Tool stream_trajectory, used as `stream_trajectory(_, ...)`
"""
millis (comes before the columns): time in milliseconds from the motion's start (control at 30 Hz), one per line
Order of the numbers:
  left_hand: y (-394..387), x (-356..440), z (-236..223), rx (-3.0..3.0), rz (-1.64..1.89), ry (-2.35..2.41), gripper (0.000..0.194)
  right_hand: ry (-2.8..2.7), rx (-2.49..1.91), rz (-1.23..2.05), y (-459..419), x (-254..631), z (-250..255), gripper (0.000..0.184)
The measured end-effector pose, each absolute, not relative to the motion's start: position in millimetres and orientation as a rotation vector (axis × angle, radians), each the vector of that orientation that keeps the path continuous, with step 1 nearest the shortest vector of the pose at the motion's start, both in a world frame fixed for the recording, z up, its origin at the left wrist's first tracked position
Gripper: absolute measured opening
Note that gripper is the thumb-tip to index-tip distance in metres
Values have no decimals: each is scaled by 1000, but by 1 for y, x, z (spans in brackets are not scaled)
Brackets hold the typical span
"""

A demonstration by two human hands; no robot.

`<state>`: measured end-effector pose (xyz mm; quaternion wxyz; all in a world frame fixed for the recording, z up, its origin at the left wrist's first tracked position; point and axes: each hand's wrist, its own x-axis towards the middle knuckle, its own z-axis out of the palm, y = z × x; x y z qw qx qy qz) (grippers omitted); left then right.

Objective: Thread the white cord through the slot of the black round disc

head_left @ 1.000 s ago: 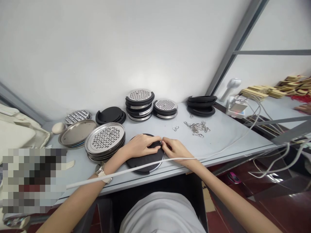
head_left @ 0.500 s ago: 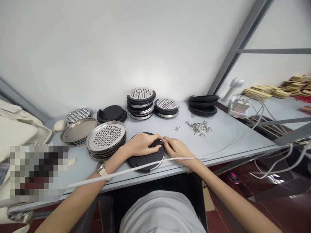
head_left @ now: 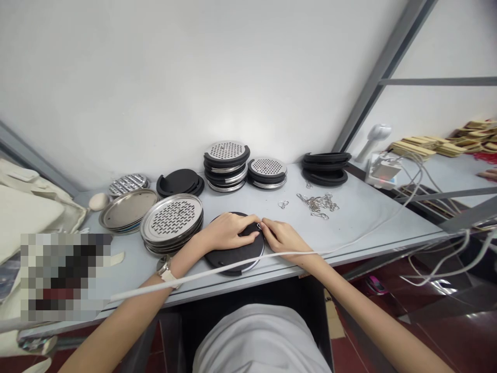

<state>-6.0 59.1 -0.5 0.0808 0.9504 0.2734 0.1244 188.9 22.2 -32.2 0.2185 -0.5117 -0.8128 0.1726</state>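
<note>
A round black disc (head_left: pixel 246 251) lies on the grey table (head_left: pixel 349 217), near the front edge. A thin silver rim shows on its right side. The left hand (head_left: pixel 233 233) lies on top of the disc. Its thumb and first finger point at a small metal hook (head_left: pixel 259 226) on the disc's right edge, with a little gap between them. I cannot tell if they grip anything. The right hand (head_left: pixel 281 238) is just to the right of the disc. Its fingers are closed and pinch the hook at the tips. The fingers hide most of the hook.

To the left of the disc, near it, is a pile of silver graters (head_left: pixel 174 217). More to the left of the disc are flat metal plates (head_left: pixel 128 210), one on top of another. Behind the disc and to the left are black lids (head_left: pixel 180 182). Right behind the disc stands a tall stack (head_left: pixel 226 165) of black and silver rounds. A shorter stack (head_left: pixel 267 168) is behind the disc, a bit to the right. Black rings (head_left: pixel 325 176) are piled behind the disc, farther to the right. In front of those, to the right of the disc, is a messy heap of hooks (head_left: pixel 314 204). A few loose hooks (head_left: pixel 283 204) are nearer the disc. A white cord (head_left: pixel 186 280) runs across the view, over the front part of the disc.
</note>
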Motion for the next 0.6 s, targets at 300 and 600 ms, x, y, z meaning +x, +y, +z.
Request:
stream_trajectory(300, 59, -7, -3, 2890, 350, 839, 25, -2251, -1429, 462, 22, 188, -30, 28)
stream_trajectory(600, 58, -7, 0, 2949, 312, 825, 24, -2249, -1444, 457, 22, 187, -29, 28)
